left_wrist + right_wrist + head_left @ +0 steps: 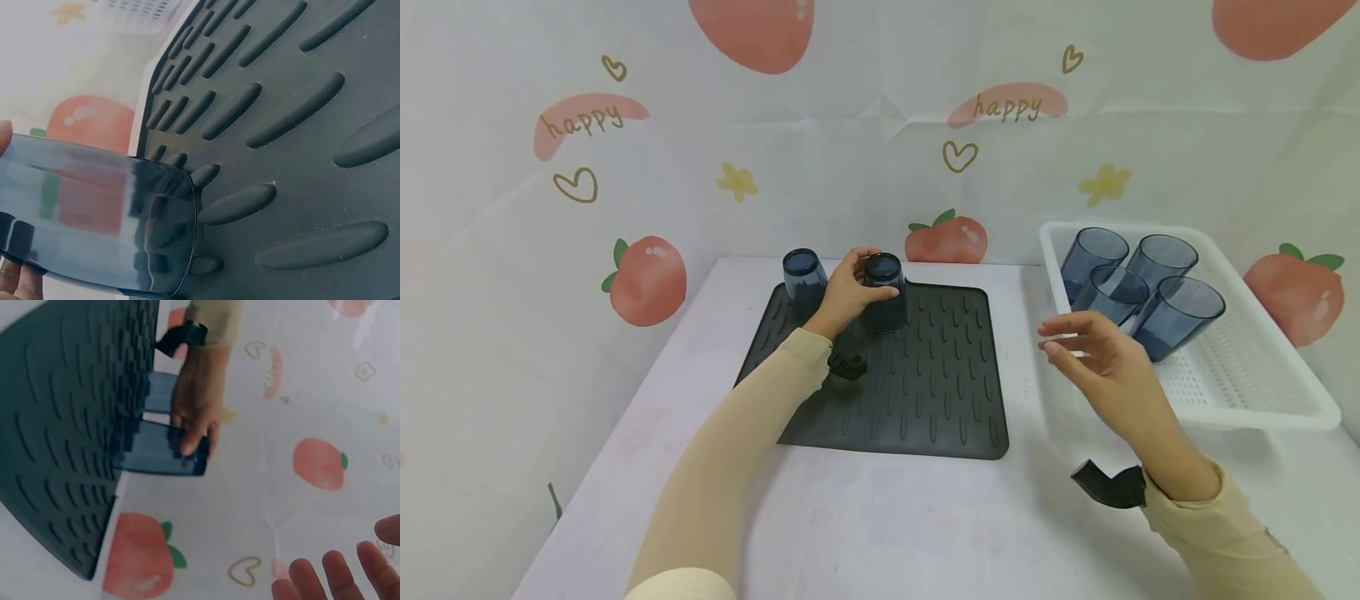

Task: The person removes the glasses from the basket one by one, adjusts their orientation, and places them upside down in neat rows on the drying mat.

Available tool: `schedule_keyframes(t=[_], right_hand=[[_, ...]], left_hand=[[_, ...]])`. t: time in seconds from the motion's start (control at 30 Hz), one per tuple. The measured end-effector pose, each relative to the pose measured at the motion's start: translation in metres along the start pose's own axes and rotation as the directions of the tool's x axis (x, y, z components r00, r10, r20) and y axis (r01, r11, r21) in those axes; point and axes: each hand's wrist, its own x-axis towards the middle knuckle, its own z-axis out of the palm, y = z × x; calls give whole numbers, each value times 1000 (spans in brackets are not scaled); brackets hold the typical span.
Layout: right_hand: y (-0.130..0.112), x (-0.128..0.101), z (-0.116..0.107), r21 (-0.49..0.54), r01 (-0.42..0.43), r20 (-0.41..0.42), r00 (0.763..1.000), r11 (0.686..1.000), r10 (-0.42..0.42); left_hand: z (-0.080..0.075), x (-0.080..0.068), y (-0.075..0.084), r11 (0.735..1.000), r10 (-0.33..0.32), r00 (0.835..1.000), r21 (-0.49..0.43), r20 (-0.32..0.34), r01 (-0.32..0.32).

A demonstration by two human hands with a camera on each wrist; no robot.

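On the back part of a dark ridged drying mat [940,375], a blue glass tumbler [886,308] stands upside down. My left hand [847,292] grips it near its base, thumb on one side and fingers behind. In the left wrist view the rim of the tumbler [162,225] meets the mat's ridges. A second upturned tumbler [803,279] stands just left of that hand, partly covered by it. My right hand [1105,371] holds nothing, its fingers loosely bent in the air by the front left side of a white basket [1262,414].
Several blue tumblers [1183,312] lean mouth up in the basket's left part, at the right of the white table [880,525]. Behind the table hangs a white cloth [850,167] printed with peaches, hearts and flowers.
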Motion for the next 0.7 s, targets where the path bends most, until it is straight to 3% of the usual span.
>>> schedule_keyframes(t=[0.17, 0.37, 0.7], right_hand=[[-2, 11, -15, 151, 11, -105, 994, 989, 5], [-2, 22, -30, 353, 72, -212, 977, 933, 5], [2, 36, -45, 481, 115, -332, 942, 869, 59]], left_hand=[[0, 0, 0, 1000, 2, 1000, -1, 6, -2], [-1, 0, 0, 1000, 5, 1000, 1, 4, -5], [0, 0, 0, 1000, 8, 1000, -7, 7, -8]])
